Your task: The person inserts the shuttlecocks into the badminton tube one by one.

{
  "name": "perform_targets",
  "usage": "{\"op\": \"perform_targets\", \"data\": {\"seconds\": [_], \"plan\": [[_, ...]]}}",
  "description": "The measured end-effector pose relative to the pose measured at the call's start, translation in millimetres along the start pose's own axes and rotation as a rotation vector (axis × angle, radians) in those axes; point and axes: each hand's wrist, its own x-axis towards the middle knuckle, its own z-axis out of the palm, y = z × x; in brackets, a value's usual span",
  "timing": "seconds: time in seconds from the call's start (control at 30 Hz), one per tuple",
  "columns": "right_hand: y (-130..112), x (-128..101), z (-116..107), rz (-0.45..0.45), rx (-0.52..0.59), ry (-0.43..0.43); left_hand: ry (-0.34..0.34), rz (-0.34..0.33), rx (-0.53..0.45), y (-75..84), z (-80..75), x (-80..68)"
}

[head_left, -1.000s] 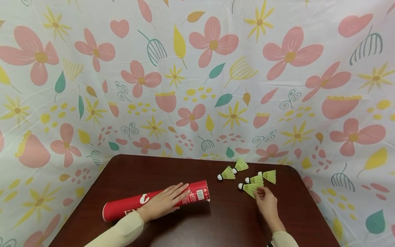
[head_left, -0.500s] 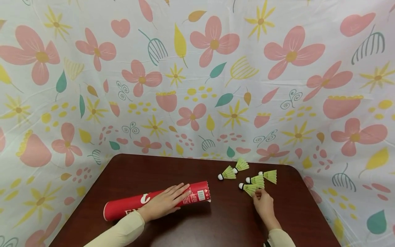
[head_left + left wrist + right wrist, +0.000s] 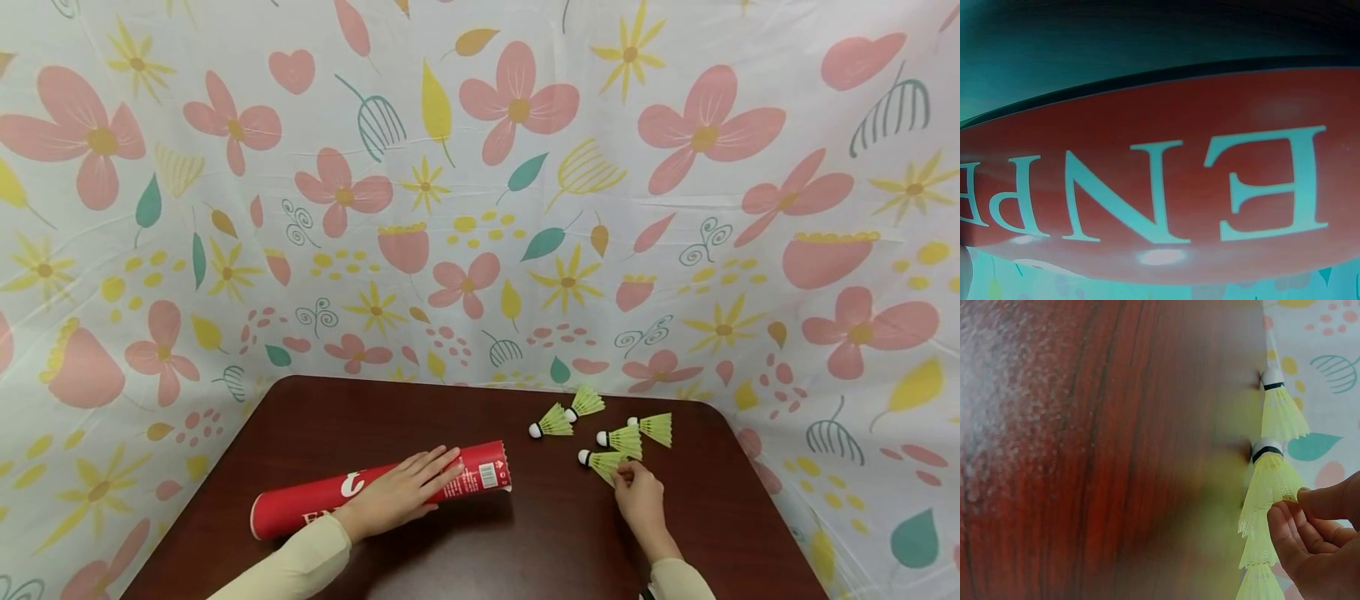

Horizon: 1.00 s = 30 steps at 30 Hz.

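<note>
A red cardboard shuttlecock tube (image 3: pixel 480 473) with white lettering lies slantwise on the table. My left hand (image 3: pixel 393 497) rests across its top, fingers extended and lying along it; the thumb is hidden. Large white letters on the tube (image 3: pixel 1197 187) fill the left wrist view. At the right, my right hand (image 3: pixel 642 502) pinches the skirt edge of the nearest yellow-green shuttlecock (image 3: pixel 600 463) between thumb and fingertips. Its white cork points left. In the right wrist view, that shuttlecock (image 3: pixel 1269 478) has its skirt rim at the fingertips.
Several other shuttlecocks lie close behind, among them one (image 3: pixel 621 441) just beyond the held one and another (image 3: pixel 553 422) farther left. The dark wooden table (image 3: pixel 525 542) ends at a flower-patterned cloth (image 3: pixel 465 208) at the back and sides.
My right hand has moved slightly left and toward me, still at the nearest shuttlecock's skirt. The left hand and the tube have stayed in place.
</note>
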Motion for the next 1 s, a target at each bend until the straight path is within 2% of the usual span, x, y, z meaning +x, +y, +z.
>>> {"op": "perform_targets", "data": {"seconds": [0.3,0.63,1.0], "plan": [[-9,-4,-4,0.0,0.041,-0.004,0.0,-0.007,0.001,-0.6,0.2,-0.2],[-24,-2,-1,-0.079,0.067,0.036,0.0,-0.013,0.0,-0.9,0.4,-0.4],[-41,-4,2,-0.166,0.147,-0.012,0.014,0.005,0.028,-2.0,1.7,-0.3]]}}
